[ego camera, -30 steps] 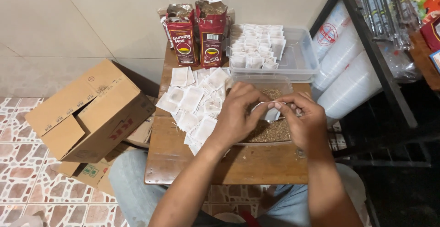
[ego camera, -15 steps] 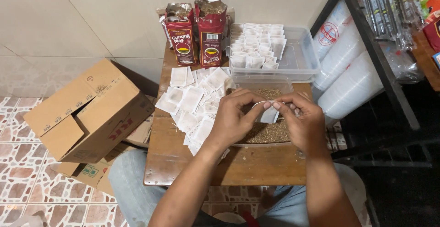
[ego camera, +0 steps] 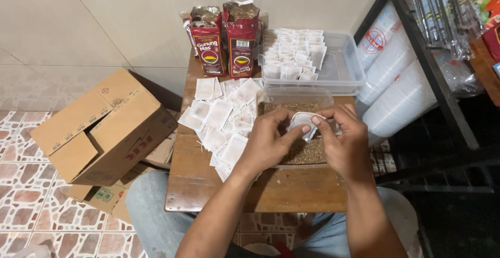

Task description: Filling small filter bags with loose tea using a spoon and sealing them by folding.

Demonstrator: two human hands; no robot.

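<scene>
Head view: both hands pinch one small white pouch [ego camera: 303, 123] over the near tray of loose tea [ego camera: 304, 151], left hand [ego camera: 268, 143] gripping its left edge, right hand [ego camera: 344, 141] its right. Best to keep the mouth level above the tray. Empty pouches [ego camera: 224, 115] lie left on the surface [ego camera: 291, 190].

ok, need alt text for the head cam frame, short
Both hands, left hand and right hand, pinch a small white filter bag over a clear tray of loose brown tea on a wooden table. Empty white bags lie to the left; two red packets and a clear tub of bags stand behind.
</scene>
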